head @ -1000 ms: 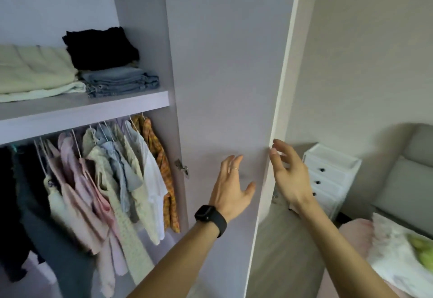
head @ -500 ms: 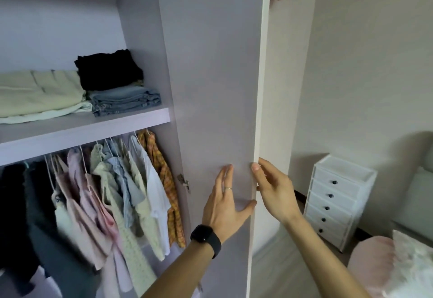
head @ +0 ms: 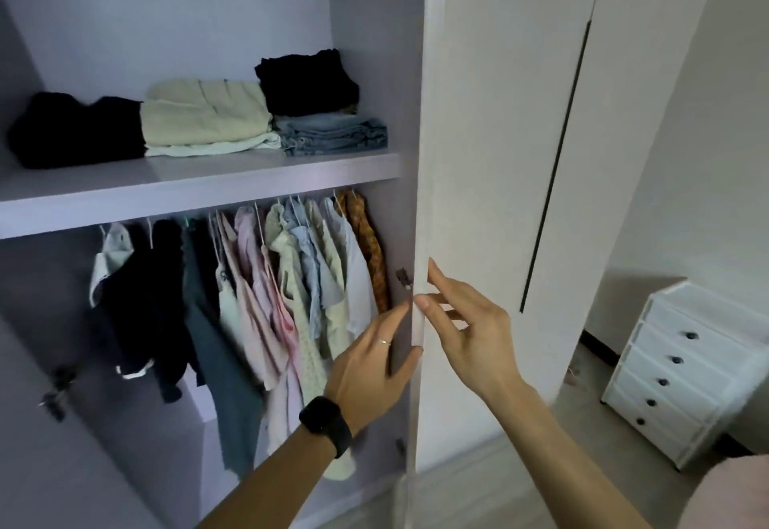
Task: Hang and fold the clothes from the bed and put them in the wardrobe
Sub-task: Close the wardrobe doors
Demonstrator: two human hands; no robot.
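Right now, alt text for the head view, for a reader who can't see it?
Both hands meet at the edge of the open wardrobe door: left hand flat on its inner face, right hand touching the edge. Inside, folded clothes sit on a shelf above hanging garments; a white drawer chest stands at right.

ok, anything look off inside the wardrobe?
Only something minor. The pale grey garment at the far left of the hanging row is bunched and lopsided on its hanger, unlike the other hanging clothes. The folded stacks on the shelf look orderly. Nothing looks spilled or damaged.
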